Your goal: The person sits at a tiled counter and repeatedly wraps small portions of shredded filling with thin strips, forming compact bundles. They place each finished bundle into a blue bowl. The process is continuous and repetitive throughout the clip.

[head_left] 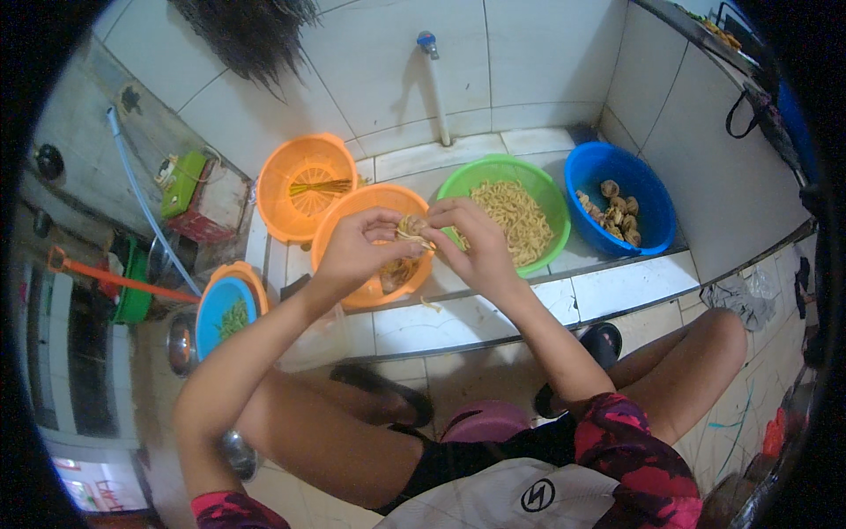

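My left hand and my right hand meet over an orange basin, fingertips closed on a small round tan-and-brown bundle. A pale yellowish strand shows at the bundle's lower side; its exact kind I cannot make out. Brownish pieces lie inside the orange basin below, partly hidden by my left hand. Just right of it, partly behind my right hand, a green basin holds many short yellowish, noodle-like pieces. Several round brown lumps sit in a blue basin farther right.
An orange colander with thin brown strips stands at the back left. Near my left forearm are a light-blue bowl of green pieces and a metal bowl. A pipe with a blue tap rises behind the raised tiled ledge.
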The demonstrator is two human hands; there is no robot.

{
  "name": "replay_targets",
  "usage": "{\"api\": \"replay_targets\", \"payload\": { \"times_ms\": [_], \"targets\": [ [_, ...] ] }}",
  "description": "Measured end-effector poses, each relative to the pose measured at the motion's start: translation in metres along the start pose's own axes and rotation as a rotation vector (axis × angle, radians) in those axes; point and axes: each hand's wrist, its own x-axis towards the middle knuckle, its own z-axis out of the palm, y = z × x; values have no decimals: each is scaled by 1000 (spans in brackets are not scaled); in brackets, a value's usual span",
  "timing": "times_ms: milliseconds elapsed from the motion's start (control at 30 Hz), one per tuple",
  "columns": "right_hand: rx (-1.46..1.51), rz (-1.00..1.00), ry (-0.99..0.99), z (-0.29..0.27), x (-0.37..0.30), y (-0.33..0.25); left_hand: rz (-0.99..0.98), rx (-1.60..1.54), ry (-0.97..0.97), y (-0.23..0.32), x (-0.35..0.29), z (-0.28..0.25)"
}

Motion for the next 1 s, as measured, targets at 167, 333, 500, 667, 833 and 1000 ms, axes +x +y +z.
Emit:
{"api": "replay_targets", "payload": {
  "times_ms": [167,333,500,667,833,1000],
  "targets": [
    [38,30,32,3,-1,-3,169,101,105,-2,0,3],
    [73,63,89,9,-2,-8,268,143,148,5,-7,9],
    [277,152,106,10,-2,-9,337,132,160,18,-14,15],
    [188,-36,134,-2,3,-22,824,545,107,28,-14,2],
    [496,21,177,-2,8,-34,1148,872,23,36,-13,-13],
    [534,366,-13,-12,7,-7,690,475,64,19,-7,5]
  ]
}}
